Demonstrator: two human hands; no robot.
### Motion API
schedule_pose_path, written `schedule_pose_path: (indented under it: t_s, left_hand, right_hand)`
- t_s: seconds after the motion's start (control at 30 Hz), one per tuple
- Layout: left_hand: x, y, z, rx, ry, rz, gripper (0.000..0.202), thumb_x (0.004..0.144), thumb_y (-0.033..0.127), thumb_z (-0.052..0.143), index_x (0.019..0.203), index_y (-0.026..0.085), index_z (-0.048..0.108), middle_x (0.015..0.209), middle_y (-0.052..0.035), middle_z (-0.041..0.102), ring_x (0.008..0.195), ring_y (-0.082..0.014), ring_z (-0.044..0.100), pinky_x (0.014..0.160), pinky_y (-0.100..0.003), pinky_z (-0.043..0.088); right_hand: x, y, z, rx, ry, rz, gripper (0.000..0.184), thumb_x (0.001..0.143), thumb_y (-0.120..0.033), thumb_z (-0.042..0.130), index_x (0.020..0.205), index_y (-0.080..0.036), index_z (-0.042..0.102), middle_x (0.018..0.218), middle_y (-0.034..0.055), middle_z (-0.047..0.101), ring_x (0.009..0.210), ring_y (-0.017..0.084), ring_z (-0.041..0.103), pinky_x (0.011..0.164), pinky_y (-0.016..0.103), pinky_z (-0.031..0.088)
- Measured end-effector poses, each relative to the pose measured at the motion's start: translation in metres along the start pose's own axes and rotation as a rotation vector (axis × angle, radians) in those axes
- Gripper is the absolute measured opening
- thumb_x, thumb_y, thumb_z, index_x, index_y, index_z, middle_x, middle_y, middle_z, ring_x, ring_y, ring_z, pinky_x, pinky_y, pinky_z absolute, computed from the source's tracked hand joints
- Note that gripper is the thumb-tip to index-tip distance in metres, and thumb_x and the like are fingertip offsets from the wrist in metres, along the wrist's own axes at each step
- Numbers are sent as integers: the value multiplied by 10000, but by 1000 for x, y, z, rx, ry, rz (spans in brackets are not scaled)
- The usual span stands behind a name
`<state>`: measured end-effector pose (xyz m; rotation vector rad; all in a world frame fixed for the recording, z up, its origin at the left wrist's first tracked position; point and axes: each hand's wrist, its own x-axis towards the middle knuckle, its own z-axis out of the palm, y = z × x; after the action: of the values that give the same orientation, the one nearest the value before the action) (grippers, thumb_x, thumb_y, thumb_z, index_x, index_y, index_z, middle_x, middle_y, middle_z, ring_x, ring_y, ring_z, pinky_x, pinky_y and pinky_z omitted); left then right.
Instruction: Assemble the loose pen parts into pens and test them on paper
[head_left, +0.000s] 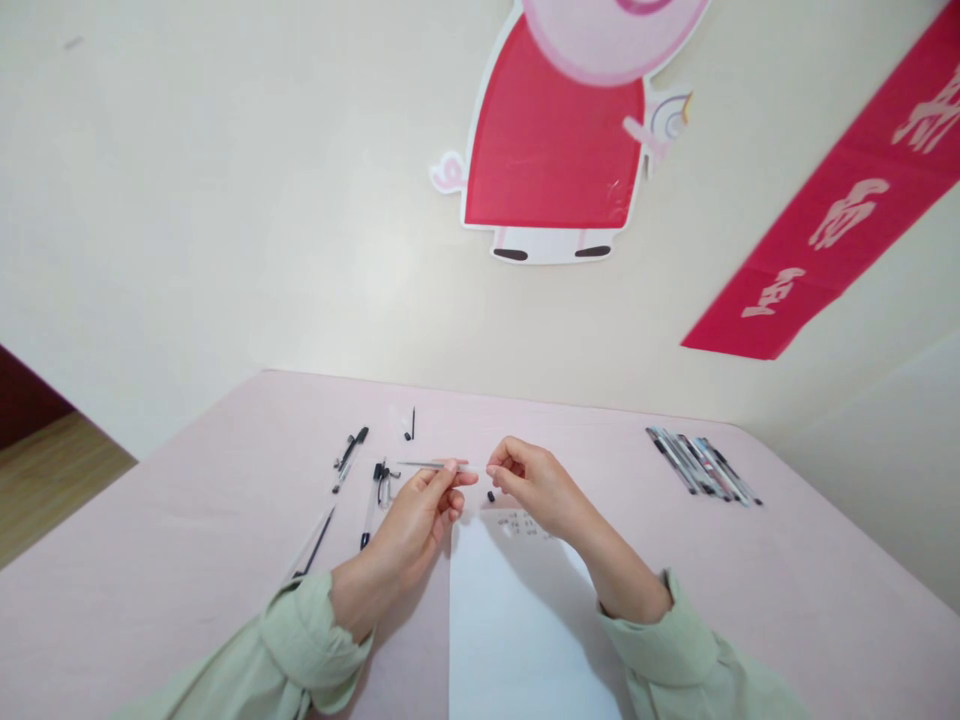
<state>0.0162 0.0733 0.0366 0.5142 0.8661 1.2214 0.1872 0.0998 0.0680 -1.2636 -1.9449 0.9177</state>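
A bench (187, 545) is bearing a white sheet (517, 625). Beyond the sheet's far edge, the left hand (422, 512) and right hand (538, 487) are meeting; right of it, a row of pens (703, 467) is lying, apparently whole; left of it, pen parts (378, 470) are lying unassembled. Both hands' fingers are clamping a slim pen piece (420, 464), seemingly incomplete; a black cap (491, 496) is lying loose just past the sheet.

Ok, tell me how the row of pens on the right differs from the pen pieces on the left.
The row of pens lies bunched side by side; the pen pieces are scattered with gaps between them.
The row's pens slant much the same way; the pieces point in differing directions.
Both lie on the pink tabletop and include black parts.
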Motion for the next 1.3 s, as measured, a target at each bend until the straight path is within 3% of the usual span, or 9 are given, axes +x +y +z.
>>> schedule_pose_path:
  t_s: [0.17,0.37,0.6,0.7,0.87,0.97,1.3]
  left_hand:
    - [2,1,-1,1,33,21,275,735,301,764,899,100,675,799,-59,708,529,-42,525,502,-146,434]
    - [8,-1,-5,2,44,36,205,791,263,713,915,105,671,832,-69,714,531,-43,528,484,-139,435]
    - [7,-1,-5,12,43,31,182,815,245,688,925,102,671,837,-75,714,522,-39,526,480,-131,442]
    - [7,-1,-5,15,48,35,179,826,238,676,943,103,667,846,-76,716,519,-39,531,481,-132,446]
    - [6,1,-3,16,66,54,164,825,240,677,915,103,669,842,-76,720,511,-36,530,474,-128,434]
    - [6,2,-2,17,81,59,153,822,235,678,901,104,674,829,-75,722,507,-38,530,469,-129,426]
    - [6,4,-2,23,78,58,226,753,285,744,883,111,681,826,-76,725,518,-47,528,490,-150,427]
  right_hand:
    - [4,17,0,25,-30,9,89,860,-227,525,819,-188,594,713,-8,624,656,125,570,602,230,402]
    - [3,31,7,-370,-92,133,44,781,-170,597,809,-203,591,747,0,623,687,146,547,610,249,335]
    - [-1,32,26,-491,-139,137,126,750,-97,572,799,-207,538,761,-2,570,689,147,499,611,255,299]
    - [2,36,22,-382,-105,101,154,719,-61,542,763,-203,502,701,-21,540,653,137,487,603,255,316]
    - [12,37,17,233,72,104,88,745,-186,560,787,-207,485,677,-44,549,634,126,559,611,255,435]
    - [14,31,17,459,91,124,149,732,-263,610,838,-194,532,741,-15,613,684,137,621,665,284,493]
    - [10,20,19,430,63,90,117,728,-256,627,814,-190,584,743,-14,616,695,128,603,683,284,510]
